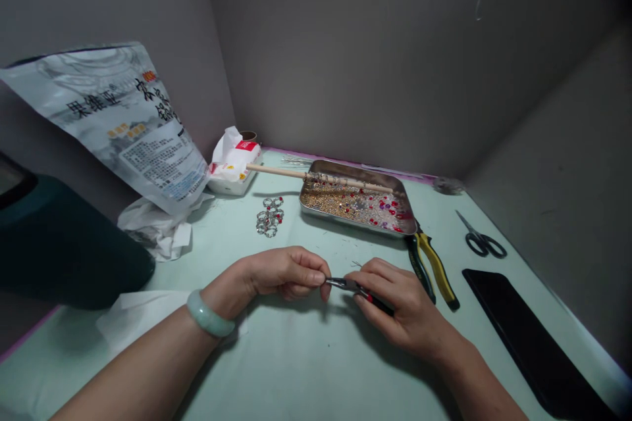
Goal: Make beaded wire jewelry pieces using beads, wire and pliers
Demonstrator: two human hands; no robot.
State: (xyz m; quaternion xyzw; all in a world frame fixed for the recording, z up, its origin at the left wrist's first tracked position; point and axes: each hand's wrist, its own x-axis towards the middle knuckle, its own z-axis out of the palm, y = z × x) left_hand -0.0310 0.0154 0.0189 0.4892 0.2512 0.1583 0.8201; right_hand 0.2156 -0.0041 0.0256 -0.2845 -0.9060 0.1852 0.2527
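Observation:
My right hand [395,299] is wrapped round a small pair of pliers [378,303] with dark handles and a touch of red. The jaws of the pliers point left and meet the fingertips of my left hand [296,274]. That hand is closed in a pinch, thumb against the fingers; whatever sits between them is too small and hidden to name. Beyond my hands stands a metal tray [355,229] of gold, clear, red and purple beads. Across it lies a wooden stick [281,172] with wire rings threaded on it. Several beaded rings [270,217] lie left of the tray.
At right lie yellow-and-green pliers [437,270], scissors [480,242] and a black phone-like slab [533,342]. On the left stand a dark green cylinder [69,243], a printed pouch [128,125], a tissue pack [232,168] and crumpled tissue [158,230]. Walls enclose the table.

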